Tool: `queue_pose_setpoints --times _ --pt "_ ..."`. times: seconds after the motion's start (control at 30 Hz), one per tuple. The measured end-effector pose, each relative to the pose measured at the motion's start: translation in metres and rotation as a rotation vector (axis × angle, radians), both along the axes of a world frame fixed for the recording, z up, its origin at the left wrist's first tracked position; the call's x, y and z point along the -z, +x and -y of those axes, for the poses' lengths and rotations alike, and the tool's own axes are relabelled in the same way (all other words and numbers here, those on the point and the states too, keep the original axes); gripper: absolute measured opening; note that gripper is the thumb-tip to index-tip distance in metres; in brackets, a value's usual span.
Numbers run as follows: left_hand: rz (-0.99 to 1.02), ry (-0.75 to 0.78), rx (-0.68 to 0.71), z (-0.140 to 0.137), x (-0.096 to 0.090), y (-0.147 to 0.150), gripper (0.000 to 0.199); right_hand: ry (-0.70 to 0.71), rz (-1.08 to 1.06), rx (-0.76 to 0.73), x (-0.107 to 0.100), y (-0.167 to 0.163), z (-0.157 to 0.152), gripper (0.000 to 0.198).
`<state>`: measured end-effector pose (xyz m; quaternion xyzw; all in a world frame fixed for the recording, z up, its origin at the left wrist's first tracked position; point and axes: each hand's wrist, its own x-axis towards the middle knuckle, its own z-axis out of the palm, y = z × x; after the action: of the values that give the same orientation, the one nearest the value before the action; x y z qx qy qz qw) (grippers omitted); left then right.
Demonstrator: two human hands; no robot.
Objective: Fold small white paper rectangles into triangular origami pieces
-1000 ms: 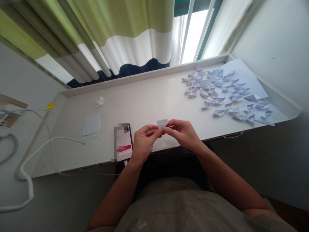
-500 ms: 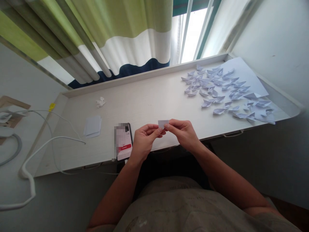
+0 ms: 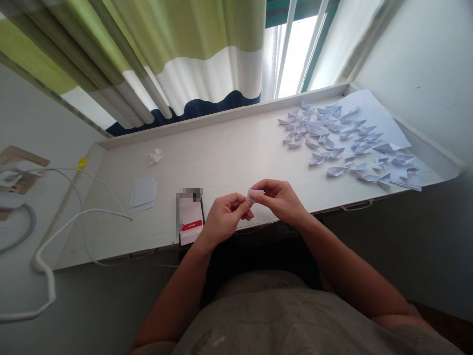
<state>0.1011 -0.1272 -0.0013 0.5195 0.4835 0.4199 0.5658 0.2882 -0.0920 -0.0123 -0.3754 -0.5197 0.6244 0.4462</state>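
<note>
A small folded piece of white paper [image 3: 254, 194] is held above the front edge of the white desk [image 3: 207, 162]. My right hand [image 3: 283, 201] pinches it between thumb and fingers. My left hand [image 3: 228, 214] has its thumb and fingertips closed at the paper's lower left corner, its other fingers curled. Fingers cover part of the paper, so its full shape is hidden. Just left of my left hand lies a phone [image 3: 192, 224] with a lit screen.
Many folded paper boats [image 3: 328, 128] cover the desk's right side, some beside a large white sheet [image 3: 384, 118]. At left are a stack of paper pieces [image 3: 143, 193], a crumpled paper [image 3: 155, 156] and white cables [image 3: 46, 276]. A curtain [image 3: 207, 59] hangs behind the desk.
The folded paper has shifted slightly right and down and has tilted, showing a narrower face. My left hand has moved a little right, and my right hand's fingers have shifted on the paper.
</note>
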Motion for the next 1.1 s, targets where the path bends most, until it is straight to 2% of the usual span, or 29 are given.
queue_pose_setpoints --times 0.07,0.23,0.33,0.43,0.57,0.67,0.73,0.8,0.93,1.0,1.1 --pt "0.009 0.006 -0.033 -0.003 -0.001 -0.001 0.036 0.026 0.008 -0.002 0.000 0.002 -0.003 0.040" --pt "0.135 0.059 -0.247 -0.007 0.003 0.001 0.038 0.094 0.005 0.036 0.005 -0.001 0.000 0.041" --pt "0.206 0.042 -0.303 -0.007 0.009 0.005 0.047 0.259 0.120 0.107 0.007 -0.005 0.005 0.033" --pt "0.251 0.013 -0.340 -0.006 0.014 0.007 0.046 0.423 0.204 0.119 0.009 -0.009 0.009 0.024" --pt "0.258 0.016 -0.393 -0.006 0.017 0.009 0.042 0.485 0.219 0.113 0.011 -0.011 0.012 0.019" --pt "0.246 0.039 -0.387 -0.005 0.016 0.009 0.039 0.411 0.156 0.024 0.010 -0.014 0.015 0.026" --pt "0.243 0.067 -0.383 -0.003 0.014 0.009 0.035 0.281 0.055 -0.017 0.009 -0.017 0.016 0.038" --pt "0.247 0.084 -0.362 -0.002 0.012 0.009 0.034 0.129 -0.050 0.008 0.009 -0.019 0.015 0.048" --pt "0.231 0.093 -0.284 -0.001 0.010 0.008 0.036 -0.088 -0.205 0.012 0.011 -0.021 0.010 0.043" --pt "0.193 0.130 -0.270 0.000 0.011 0.005 0.031 -0.138 -0.243 -0.007 0.013 -0.021 0.008 0.039" --pt "0.109 0.184 -0.259 0.002 0.015 0.002 0.024 -0.132 -0.202 -0.037 0.014 -0.019 0.008 0.042"
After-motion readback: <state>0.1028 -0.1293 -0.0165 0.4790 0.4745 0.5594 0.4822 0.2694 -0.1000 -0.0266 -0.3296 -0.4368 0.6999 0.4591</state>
